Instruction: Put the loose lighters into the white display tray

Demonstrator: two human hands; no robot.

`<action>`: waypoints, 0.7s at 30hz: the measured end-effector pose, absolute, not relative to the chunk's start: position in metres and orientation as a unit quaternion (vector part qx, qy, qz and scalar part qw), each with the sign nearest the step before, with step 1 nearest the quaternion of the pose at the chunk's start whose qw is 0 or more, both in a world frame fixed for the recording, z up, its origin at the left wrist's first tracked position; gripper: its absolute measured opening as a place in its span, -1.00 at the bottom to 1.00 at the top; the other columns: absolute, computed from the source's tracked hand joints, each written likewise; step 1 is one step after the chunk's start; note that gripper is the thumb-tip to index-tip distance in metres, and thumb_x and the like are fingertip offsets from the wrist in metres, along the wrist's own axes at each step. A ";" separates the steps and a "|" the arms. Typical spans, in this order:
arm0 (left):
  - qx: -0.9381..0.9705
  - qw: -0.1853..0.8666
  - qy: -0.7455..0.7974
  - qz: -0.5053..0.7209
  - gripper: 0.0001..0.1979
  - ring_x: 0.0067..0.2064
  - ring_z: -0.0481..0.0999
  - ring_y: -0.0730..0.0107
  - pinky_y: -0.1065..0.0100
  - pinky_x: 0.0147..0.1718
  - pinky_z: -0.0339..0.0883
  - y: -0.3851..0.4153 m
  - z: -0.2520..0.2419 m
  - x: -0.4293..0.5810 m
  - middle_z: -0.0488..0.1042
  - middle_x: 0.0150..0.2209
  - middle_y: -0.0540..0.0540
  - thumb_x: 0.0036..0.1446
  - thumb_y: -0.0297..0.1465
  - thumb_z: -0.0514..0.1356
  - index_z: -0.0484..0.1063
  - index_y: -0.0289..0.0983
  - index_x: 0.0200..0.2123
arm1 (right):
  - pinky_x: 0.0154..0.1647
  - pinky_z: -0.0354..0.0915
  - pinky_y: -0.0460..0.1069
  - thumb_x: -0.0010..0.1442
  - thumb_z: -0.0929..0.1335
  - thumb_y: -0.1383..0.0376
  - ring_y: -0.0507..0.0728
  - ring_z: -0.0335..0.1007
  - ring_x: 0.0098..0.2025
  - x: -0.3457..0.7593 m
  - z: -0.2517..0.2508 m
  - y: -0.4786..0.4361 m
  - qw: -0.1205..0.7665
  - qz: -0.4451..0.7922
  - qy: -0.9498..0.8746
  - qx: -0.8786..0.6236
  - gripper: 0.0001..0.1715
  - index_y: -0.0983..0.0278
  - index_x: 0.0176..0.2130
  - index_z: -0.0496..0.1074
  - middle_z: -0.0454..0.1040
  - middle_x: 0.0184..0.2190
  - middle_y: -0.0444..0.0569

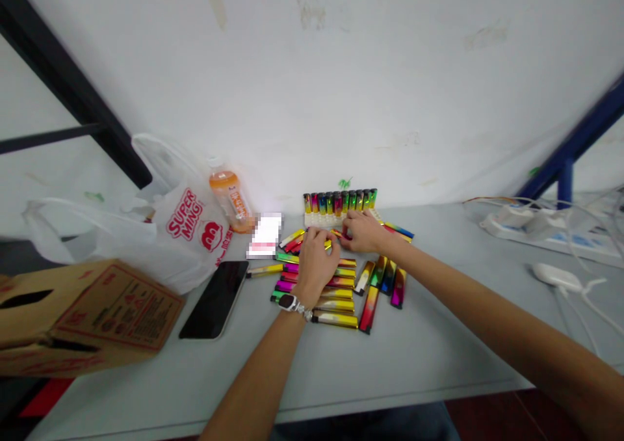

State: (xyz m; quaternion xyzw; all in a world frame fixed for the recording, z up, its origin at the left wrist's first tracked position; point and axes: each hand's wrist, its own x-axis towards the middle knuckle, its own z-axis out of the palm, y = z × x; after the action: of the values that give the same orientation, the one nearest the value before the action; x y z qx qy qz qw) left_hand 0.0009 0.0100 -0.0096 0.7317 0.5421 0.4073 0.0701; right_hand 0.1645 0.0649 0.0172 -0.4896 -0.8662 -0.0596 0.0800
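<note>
Several shiny multicoloured lighters (336,291) lie loose in a heap on the grey table (390,356). Behind them a white tray (336,218) holds a row of upright lighters (341,200). My left hand (316,259), with a watch on its wrist, rests on the heap with its fingers curled over the lighters. My right hand (363,231) is just in front of the tray, fingers pinched on a reddish lighter (341,235). The two hands almost touch.
A black phone (214,299) lies face up left of the heap. Further left are a cardboard box (78,311), a white plastic bag (160,233) and an orange drink bottle (231,200). A power strip with cables (546,229) lies at the right.
</note>
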 end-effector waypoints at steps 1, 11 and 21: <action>0.736 0.064 0.537 0.407 -0.89 -0.06 0.44 0.18 0.11 0.03 0.34 0.010 -0.009 0.001 0.40 -0.20 -0.15 0.16 -0.49 0.12 0.45 -0.26 -0.31 | -0.05 0.14 0.10 0.17 0.34 0.11 0.26 0.41 -0.12 0.166 0.018 0.063 0.072 -0.048 -0.866 -0.493 -0.65 0.34 -0.25 0.52 0.50 -0.16 0.18; 0.808 0.045 0.464 0.360 -0.59 0.14 0.34 0.08 0.04 0.15 0.26 0.000 0.002 0.005 0.37 0.06 -0.18 0.06 -0.51 0.21 0.39 -0.21 0.02 | -0.21 0.20 0.01 0.08 0.38 0.16 0.14 0.43 -0.37 0.178 0.016 0.047 0.159 0.072 -0.831 -0.528 -0.75 0.30 -0.35 0.51 0.56 -0.43 0.00; 0.845 0.050 0.405 0.345 -0.82 0.03 0.45 0.18 0.11 0.08 0.28 0.004 0.012 0.002 0.50 -0.03 -0.08 0.20 -0.44 0.21 0.46 -0.16 -0.11 | -0.42 0.12 -0.07 0.11 0.38 0.15 0.02 0.20 -0.46 0.185 0.020 0.030 0.314 0.401 -0.747 -0.429 -0.74 0.31 -0.41 0.47 0.36 -0.53 -0.18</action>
State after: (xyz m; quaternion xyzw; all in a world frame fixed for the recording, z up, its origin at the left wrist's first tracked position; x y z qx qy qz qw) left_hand 0.0021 0.0043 0.0115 0.8453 0.4048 0.3451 0.0505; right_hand 0.1854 0.0296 0.0203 -0.4286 -0.7466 0.4006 0.3137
